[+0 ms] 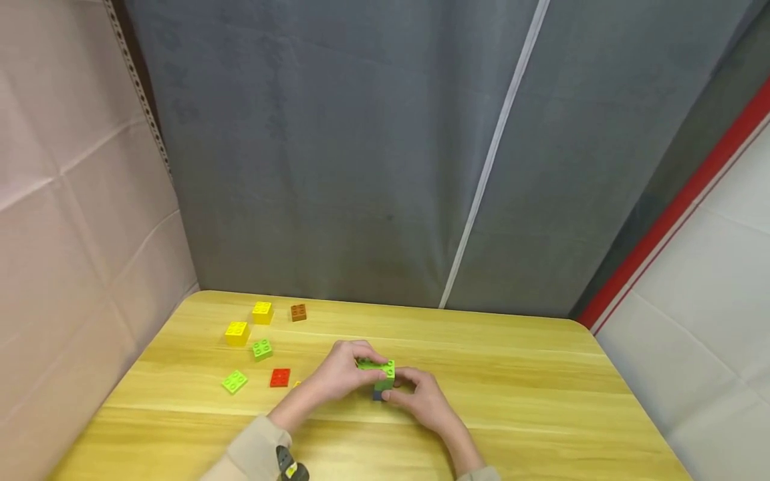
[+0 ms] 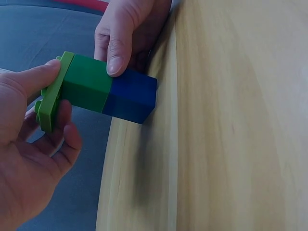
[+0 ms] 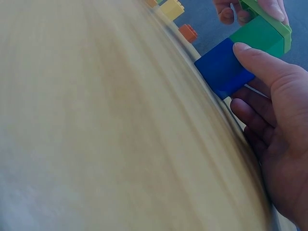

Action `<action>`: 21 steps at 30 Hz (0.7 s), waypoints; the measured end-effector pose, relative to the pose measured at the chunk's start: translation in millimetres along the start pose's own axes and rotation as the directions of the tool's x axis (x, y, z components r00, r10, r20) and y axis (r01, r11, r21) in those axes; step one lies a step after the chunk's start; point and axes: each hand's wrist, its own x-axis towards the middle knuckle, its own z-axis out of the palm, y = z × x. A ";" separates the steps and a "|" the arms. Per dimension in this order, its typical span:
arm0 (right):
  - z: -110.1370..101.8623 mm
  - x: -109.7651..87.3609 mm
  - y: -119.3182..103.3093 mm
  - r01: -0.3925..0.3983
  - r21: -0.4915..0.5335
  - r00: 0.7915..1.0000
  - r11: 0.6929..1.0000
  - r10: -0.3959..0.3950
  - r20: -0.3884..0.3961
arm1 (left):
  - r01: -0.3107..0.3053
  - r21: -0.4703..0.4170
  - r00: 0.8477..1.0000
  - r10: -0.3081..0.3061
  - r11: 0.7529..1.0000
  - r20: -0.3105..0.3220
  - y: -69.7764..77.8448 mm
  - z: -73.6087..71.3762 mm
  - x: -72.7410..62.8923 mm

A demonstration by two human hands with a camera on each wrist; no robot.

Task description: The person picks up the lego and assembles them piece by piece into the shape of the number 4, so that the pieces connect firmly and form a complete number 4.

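Observation:
Near the front middle of the table stands a small upright stack: a blue brick at the bottom, a green brick over it, and a flat light-green brick on top. The flat piece reaches out past the stack toward the left. My left hand pinches that light-green brick between thumb and fingers. From the other side, my right hand grips the stack, its thumb lying where the blue and green bricks meet in the right wrist view. Its fingers are partly hidden behind the blue brick.
Left on the wooden table lie two yellow bricks, a brown brick, two light-green bricks and a red brick. A small yellow piece peeks out beside my left forearm. A grey curtain hangs behind.

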 end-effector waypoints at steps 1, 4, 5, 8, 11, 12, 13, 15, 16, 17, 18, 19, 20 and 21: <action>0.0 -0.1 0.2 0.001 0.000 1.000 1.000 -0.001 0.000 | -0.002 0.000 1.000 0.002 1.000 0.002 0.1 0.0 0.0; 0.0 -0.2 0.2 -0.001 -0.001 1.000 1.000 0.001 0.002 | 0.006 -0.001 1.000 -0.006 1.000 0.006 0.3 -0.3 0.0; -0.1 -0.3 0.0 -0.003 -0.001 1.000 1.000 0.003 0.001 | 0.006 -0.003 1.000 -0.006 1.000 0.007 0.3 -0.4 0.0; -0.4 -0.4 -0.9 -0.008 -0.004 1.000 1.000 0.008 -0.001 | 0.008 -0.004 1.000 -0.008 1.000 0.009 0.5 -0.5 -0.4; -0.9 -0.4 -1.5 -0.014 -0.002 1.000 1.000 0.014 -0.004 | 0.009 -0.006 1.000 -0.009 1.000 0.008 0.3 -0.2 -1.0; -0.9 -0.1 -1.5 -0.013 -0.002 1.000 1.000 0.013 -0.003 | 0.009 -0.008 1.000 -0.009 1.000 0.007 0.3 -0.1 -1.2; -1.0 0.1 -1.4 -0.012 0.000 1.000 1.000 0.012 -0.002 | 0.007 -0.008 1.000 -0.007 1.000 0.002 0.0 0.0 -1.5; -0.9 0.5 -0.9 -0.009 0.005 1.000 1.000 0.009 -0.001 | 0.003 -0.009 1.000 -0.003 1.000 -0.005 -0.4 0.3 -2.1; -0.8 0.7 -0.5 -0.007 0.006 1.000 1.000 0.007 0.001 | 0.002 -0.009 1.000 -0.002 1.000 -0.009 -0.7 0.5 -2.4; -0.7 0.9 -0.2 -0.005 0.007 1.000 1.000 0.005 0.002 | 0.000 -0.008 1.000 0.000 1.000 -0.013 -1.1 0.8 -2.6; -0.5 1.1 0.3 -0.004 0.008 1.000 1.000 0.004 0.002 | -0.001 -0.009 1.000 0.001 1.000 -0.016 -1.3 0.9 -2.8; -0.4 1.0 0.8 -0.004 0.009 1.000 1.000 0.004 0.000 | -0.006 -0.007 1.000 0.006 1.000 -0.018 -1.8 1.2 -2.9; -0.2 0.9 1.2 -0.002 0.007 1.000 1.000 0.002 -0.002 | -0.005 -0.010 1.000 0.005 1.000 -0.016 -1.9 1.5 -3.0; 0.0 0.5 1.7 -0.003 0.006 1.000 1.000 0.003 -0.004 | -0.002 -0.012 1.000 0.002 1.000 -0.012 -2.1 1.8 -3.1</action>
